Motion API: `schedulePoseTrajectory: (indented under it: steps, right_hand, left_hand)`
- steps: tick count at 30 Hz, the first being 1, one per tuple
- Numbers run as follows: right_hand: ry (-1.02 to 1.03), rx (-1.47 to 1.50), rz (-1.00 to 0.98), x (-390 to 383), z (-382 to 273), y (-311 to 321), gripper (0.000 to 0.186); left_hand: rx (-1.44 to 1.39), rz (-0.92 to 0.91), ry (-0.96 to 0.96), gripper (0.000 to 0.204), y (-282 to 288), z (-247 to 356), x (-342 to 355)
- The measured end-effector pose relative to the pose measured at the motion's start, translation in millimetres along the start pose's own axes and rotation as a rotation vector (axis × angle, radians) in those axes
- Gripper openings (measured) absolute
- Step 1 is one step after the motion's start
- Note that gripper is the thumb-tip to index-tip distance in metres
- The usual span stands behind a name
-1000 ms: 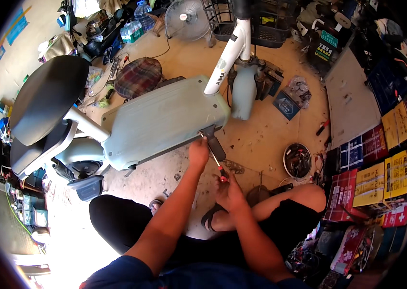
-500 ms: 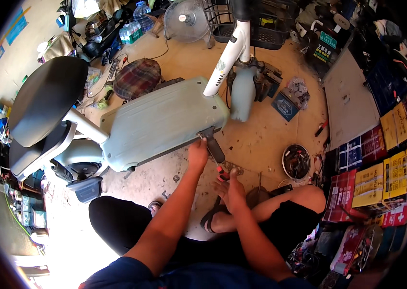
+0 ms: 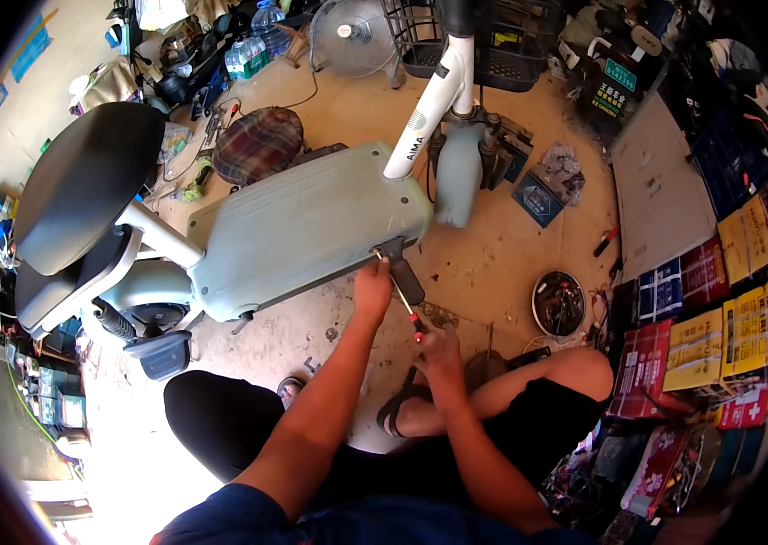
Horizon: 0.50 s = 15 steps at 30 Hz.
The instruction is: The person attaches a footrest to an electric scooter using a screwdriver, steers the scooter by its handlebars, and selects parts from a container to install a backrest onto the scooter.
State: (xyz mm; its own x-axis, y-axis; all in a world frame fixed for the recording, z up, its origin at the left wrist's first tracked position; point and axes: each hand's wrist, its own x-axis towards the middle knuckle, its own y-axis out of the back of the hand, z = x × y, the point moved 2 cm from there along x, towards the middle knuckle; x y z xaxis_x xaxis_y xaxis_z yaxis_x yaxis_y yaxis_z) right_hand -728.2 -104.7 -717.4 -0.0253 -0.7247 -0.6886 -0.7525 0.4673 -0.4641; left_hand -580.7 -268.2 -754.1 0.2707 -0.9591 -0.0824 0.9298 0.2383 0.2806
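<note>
Red-and-black-handled steel screwdriver (image 3: 418,328): slants between the right grip (image 3: 441,352), at its handle, and the left grip (image 3: 372,283), near its tip.
Right grip: closed around the rear of the handle.
Left grip: fingers drawn in at the front, seemingly pinching the shaft; the exact contact is hidden.
Black elongated bracket (image 3: 409,283): just right of the left grip, at the edge of the pale green plastic scooter footboard (image 3: 302,227), which spreads ahead and left of that grip.
Step in hand: looks like turning a fastener beside the bracket; whether in or out, I cannot tell.
Next turn: would call for the left grip steadying the tip while the right twists in line; a skewed shaft could slip.
Round metal bowl (image 3: 536,307): right of and ahead of the right grip, holding a dark jumble of pieces too small to tell apart.
Black mesh basket (image 3: 513,74): far ahead of both grips; something yellow shows in or behind it.
Yellow cardboard boxes (image 3: 752,327) and red cardboard box (image 3: 645,368): stacked well right of the right grip, contents not visible.
</note>
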Motion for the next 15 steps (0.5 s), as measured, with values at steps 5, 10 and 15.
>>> schedulePoseTrajectory:
  steps: [5, 10, 15]
  right_hand:
    - [0.147, -0.094, -0.102, 24, -1, 8, 0.072]
    - [0.078, -0.074, -0.024, 13, 2, -10, 0.067]
    - [0.188, -0.590, 0.062, 31, 11, 13, 0.066]
  left_hand:
    - [0.024, 0.024, -0.024, 0.039, -2, 21, -10]
    - [0.026, 0.019, -0.015, 0.038, 2, -4, 3]
    - [0.015, 0.007, -0.010, 0.039, -6, 9, -3]
